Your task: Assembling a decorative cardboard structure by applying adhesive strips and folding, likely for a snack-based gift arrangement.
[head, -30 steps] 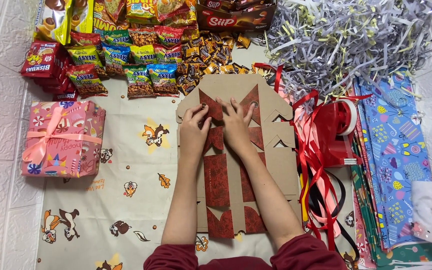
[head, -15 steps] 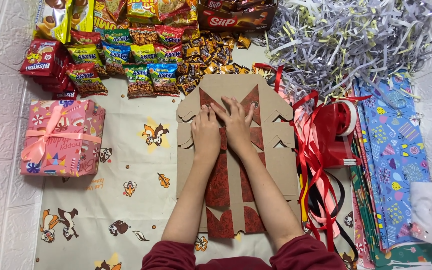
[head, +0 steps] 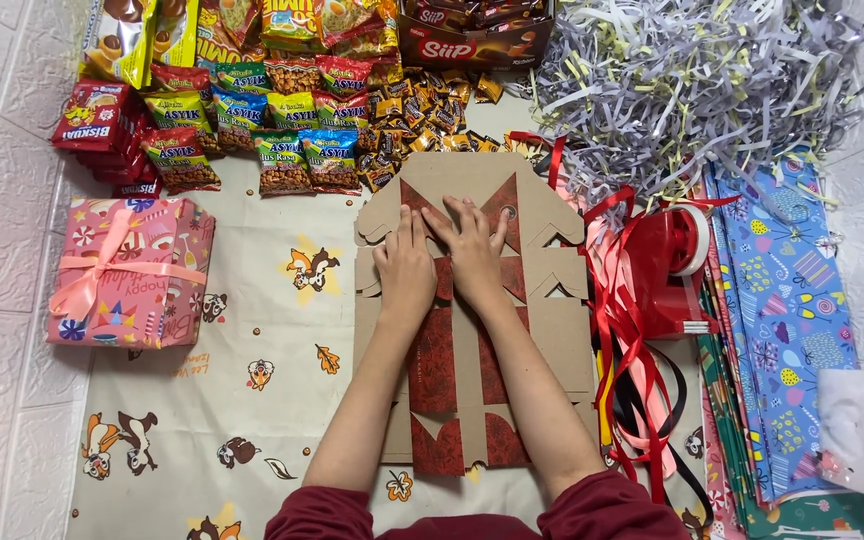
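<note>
**Brown card blank pressed flat under both hands**

Brown cardboard with dark red patterned panels, a die-cut flat box blank [head: 472, 310], lies unfolded on the cartoon-squirrel printed cloth [head: 252, 400] that covers the floor, directly in front of the person. Both hands rest on its upper middle, over the central strip where the red panels meet.

The step in hand looks like flattening or creasing the blank along its middle: nothing is folded up yet, and the side flaps with their notched edges lie level. By my judgement the next move calls for steady downward pressure while the fingers run along a score line, keeping the blank from sliding on the cloth.

The left hand [head: 404, 268] lies palm down, fingers straight and close together, pointing away from the body; it holds nothing and simply presses on the card. The right hand [head: 474, 250] is also palm down, fingers spread a little wider, its index side touching or overlapping the left hand. It grips nothing either. Both forearms run up from dark red sleeves [head: 592, 510] at the bottom edge, converging toward the blank.

Just beside the blank on the right sit loose red ribbons [head: 627, 300] and a red tape dispenser [head: 672, 265]; a pink wrapped gift box with ribbon bow [head: 132, 272] stands well apart on the left.
</note>
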